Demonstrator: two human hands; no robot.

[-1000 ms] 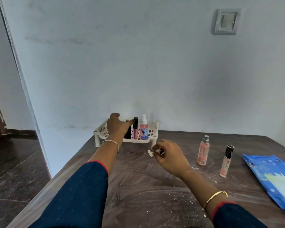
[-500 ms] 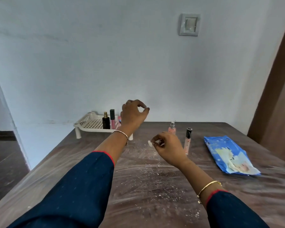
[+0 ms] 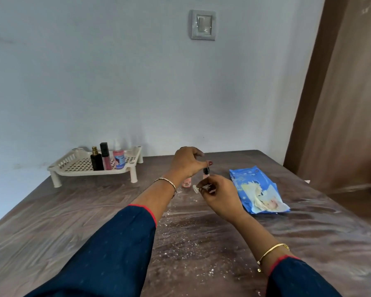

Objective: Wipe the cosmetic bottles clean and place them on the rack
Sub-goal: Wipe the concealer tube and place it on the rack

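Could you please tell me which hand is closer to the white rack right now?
Left. The left hand is to the rack's right, at a black-capped bottle; the right hand is farther right and nearer the person, pinching a white wipe scrap.

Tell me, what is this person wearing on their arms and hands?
The left sleeve and right sleeve are dark blue with faint dots and a red cuff edge. The left bangle and right bangle are thin and gold. The left hand has a red-painted thumbnail.

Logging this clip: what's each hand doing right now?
Left hand: at the tube cap; grip cannot be told.
Right hand: pinches a white wipe.
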